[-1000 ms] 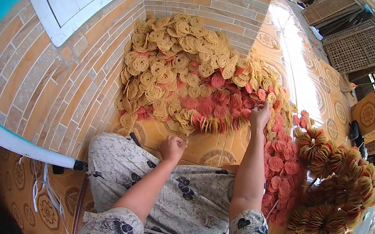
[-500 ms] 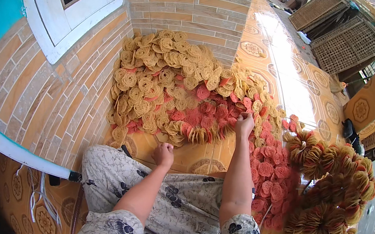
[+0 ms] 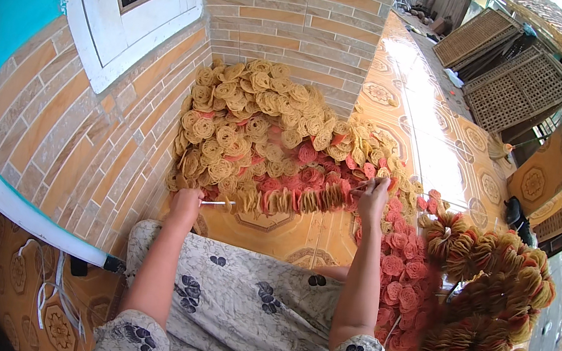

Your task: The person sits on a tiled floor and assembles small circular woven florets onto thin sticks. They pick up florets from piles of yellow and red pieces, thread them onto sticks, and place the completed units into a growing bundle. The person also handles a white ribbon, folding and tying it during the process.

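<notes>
My left hand (image 3: 186, 203) grips one end of a thin skewer strung with round yellow crackers (image 3: 292, 200); my right hand (image 3: 373, 198) pinches the other end. It hangs level just above the patterned orange floor tiles (image 3: 287, 231). I'd keep it taut and level so none slide off.

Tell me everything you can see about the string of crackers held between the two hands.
The string of crackers is a row of thin round tan discs threaded close together, edge-on. It hangs roughly level above the tiled floor, rising slightly rightward. The left hand grips its pale bare end; the right hand pinches the other end.
</notes>
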Tool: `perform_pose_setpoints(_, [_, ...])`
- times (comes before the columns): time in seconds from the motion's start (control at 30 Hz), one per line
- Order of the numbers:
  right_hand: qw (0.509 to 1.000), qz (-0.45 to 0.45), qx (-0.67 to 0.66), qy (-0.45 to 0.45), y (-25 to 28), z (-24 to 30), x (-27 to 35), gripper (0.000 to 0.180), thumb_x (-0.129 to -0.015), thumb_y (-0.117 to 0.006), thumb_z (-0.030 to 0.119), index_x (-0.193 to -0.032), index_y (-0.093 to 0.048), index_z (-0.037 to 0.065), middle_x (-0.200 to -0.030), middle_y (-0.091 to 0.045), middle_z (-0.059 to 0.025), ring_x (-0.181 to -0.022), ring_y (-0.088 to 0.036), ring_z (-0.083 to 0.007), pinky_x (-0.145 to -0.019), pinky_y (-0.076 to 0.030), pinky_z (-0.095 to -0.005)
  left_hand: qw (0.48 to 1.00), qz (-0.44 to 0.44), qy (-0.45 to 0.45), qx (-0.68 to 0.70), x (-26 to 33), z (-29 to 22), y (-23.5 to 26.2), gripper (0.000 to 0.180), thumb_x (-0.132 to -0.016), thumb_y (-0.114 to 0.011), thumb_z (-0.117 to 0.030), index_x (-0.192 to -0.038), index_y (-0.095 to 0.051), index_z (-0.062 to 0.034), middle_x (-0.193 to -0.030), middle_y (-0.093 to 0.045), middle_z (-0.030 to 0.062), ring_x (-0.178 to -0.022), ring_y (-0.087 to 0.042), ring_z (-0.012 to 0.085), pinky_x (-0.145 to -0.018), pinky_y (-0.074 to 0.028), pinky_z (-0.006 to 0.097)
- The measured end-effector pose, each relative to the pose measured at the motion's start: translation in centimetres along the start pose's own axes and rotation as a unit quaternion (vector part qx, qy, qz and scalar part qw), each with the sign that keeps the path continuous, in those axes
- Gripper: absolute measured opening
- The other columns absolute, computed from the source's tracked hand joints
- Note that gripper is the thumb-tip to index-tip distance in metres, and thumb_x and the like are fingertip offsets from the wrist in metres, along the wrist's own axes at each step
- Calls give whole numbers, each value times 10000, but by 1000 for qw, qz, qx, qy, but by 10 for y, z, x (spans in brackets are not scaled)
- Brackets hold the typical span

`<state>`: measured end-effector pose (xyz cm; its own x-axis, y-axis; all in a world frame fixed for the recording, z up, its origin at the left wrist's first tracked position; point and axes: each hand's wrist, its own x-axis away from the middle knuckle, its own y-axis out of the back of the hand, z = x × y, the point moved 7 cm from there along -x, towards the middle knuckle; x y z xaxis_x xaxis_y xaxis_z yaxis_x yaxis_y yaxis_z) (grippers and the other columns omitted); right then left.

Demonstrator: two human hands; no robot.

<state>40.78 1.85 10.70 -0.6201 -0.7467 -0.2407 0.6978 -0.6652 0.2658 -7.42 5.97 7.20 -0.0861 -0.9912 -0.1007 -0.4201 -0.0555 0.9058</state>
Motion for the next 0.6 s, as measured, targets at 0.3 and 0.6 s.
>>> perform_pose_setpoints(0.3, [996,39,-33,76,-20,31,21,37,-968,-428,42,-971,-409,11,-787,-555,-119,-655,-590,-209,-585,-508,-337,859,87,235,447,-8,25,-99,255,-976,-442,-274,-1049,-554,-58,-1154,-632,139,-1092,-587,277,-945,-436,393])
perform_pose_setpoints(0.6, [954,50,-67,287,-22,166,80,44,-952,-442,-5,-994,-451,-13,-817,-617,-157,-733,-657,-238,-657,-515,-322,492,-37,323,808,-3,-4,-148,165,-990,-364,-203,-851,-416,-132,-907,-595,39,-1080,-592,261,-1043,-381,442])
